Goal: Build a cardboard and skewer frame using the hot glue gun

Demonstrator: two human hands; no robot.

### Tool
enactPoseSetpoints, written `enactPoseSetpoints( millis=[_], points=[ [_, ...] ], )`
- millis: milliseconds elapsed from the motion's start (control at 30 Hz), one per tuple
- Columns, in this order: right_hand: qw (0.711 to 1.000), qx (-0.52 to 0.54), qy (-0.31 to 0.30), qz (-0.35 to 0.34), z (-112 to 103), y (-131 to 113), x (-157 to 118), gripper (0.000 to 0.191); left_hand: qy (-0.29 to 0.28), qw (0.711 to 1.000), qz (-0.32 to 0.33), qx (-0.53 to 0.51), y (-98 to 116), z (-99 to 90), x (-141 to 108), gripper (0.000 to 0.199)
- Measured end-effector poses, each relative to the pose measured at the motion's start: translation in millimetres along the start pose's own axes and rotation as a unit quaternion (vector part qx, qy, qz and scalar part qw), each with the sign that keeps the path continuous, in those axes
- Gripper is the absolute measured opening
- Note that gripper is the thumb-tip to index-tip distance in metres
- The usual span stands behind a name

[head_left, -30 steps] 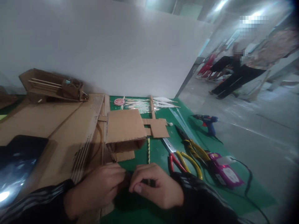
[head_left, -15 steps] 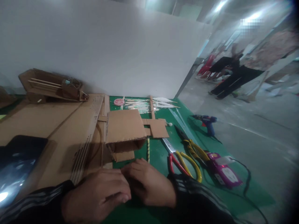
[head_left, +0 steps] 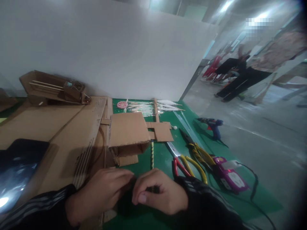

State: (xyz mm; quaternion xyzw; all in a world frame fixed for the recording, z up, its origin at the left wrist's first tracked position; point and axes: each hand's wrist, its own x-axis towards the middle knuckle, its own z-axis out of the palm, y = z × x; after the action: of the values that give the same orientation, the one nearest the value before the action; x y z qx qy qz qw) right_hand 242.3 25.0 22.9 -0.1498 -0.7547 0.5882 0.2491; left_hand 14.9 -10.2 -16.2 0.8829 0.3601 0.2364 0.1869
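Note:
My left hand (head_left: 99, 193) is at the bottom centre with its fingers bent inward; their tips are dark and blurred, and anything between them is hidden. Close to its right, my right hand (head_left: 160, 191) has curled fingers, the thumb near the fingertips, and I cannot make out anything in it. Just beyond both hands stands an open cardboard box (head_left: 129, 129), with a small square cardboard piece (head_left: 163, 132) to its right. A black-and-yellow striped stick (head_left: 152, 155) runs down toward my right hand. Scissors (head_left: 176, 155) with red and yellow handles lie beside that hand.
Pliers (head_left: 199, 151), a purple device (head_left: 230, 175) with a cable, and a blue glue gun (head_left: 212, 124) lie on the right. Packaged swabs (head_left: 144, 107) are at the back. A cardboard construction (head_left: 55, 88) and a dark glossy object (head_left: 21, 169) are left. People stand beyond the table.
My hands have drawn slightly apart. My right hand has moved a little right and turned, showing its thumb, while my left hand has turned with its fingers pointing right.

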Motion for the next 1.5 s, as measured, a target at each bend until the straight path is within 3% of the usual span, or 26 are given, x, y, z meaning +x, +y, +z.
enactPoseSetpoints(
  millis=[133, 300, 433, 567, 700, 833, 967, 1067, 1133, 1300, 1400, 1500],
  points=[
    [0.998, 0.012, 0.058, -0.004, 1, 2, 0, 0.022, -0.027, 0.999, 0.024, 0.002, 3, -2.7, 1, 0.02],
    [0.984, -0.121, 0.129, 0.015, 3, 4, 0, 0.016, -0.04, 0.997, 0.037, -0.05, 9, -9.3, 3, 0.018],
    [0.976, -0.208, 0.062, 0.014, 4, 8, 2, 0.035, -0.001, 0.992, 0.044, -0.117, 13, -14.5, 5, 0.012],
    [0.967, -0.255, 0.018, 0.012, 6, 12, 3, 0.016, 0.095, 0.984, 0.058, -0.139, 14, -15.2, 6, 0.013],
    [0.973, -0.229, -0.014, 0.005, 5, 11, 2, 0.018, 0.138, 0.981, 0.03, -0.132, 11, -13.3, 4, 0.016],
    [0.991, -0.127, -0.031, 0.008, 2, 4, 0, 0.023, 0.098, 0.989, -0.021, -0.106, 9, -13.2, 3, 0.02],
    [0.999, -0.042, -0.007, 0.007, -2, -2, -1, 0.027, 0.014, 0.996, -0.07, -0.047, 12, -13.3, 3, 0.025],
    [0.999, 0.008, 0.031, 0.008, -3, -1, -2, 0.027, -0.059, 0.995, -0.07, -0.028, 14, -12.2, 3, 0.018],
    [0.998, 0.018, 0.055, 0.019, -2, 2, -4, 0.027, -0.079, 0.995, -0.054, -0.017, 15, -12.1, 3, 0.015],
    [0.989, -0.098, 0.091, 0.067, 2, 8, -5, 0.033, -0.076, 0.997, -0.003, -0.026, 17, -16.3, 1, 0.021],
    [0.983, -0.165, 0.037, 0.072, 2, 5, -1, 0.039, -0.024, 0.999, 0.012, -0.045, 20, -19.3, -1, 0.026],
    [0.979, -0.188, -0.024, 0.079, 1, 2, 2, 0.032, 0.035, 0.998, 0.016, -0.058, 21, -21.3, -2, 0.034]
  ],
)
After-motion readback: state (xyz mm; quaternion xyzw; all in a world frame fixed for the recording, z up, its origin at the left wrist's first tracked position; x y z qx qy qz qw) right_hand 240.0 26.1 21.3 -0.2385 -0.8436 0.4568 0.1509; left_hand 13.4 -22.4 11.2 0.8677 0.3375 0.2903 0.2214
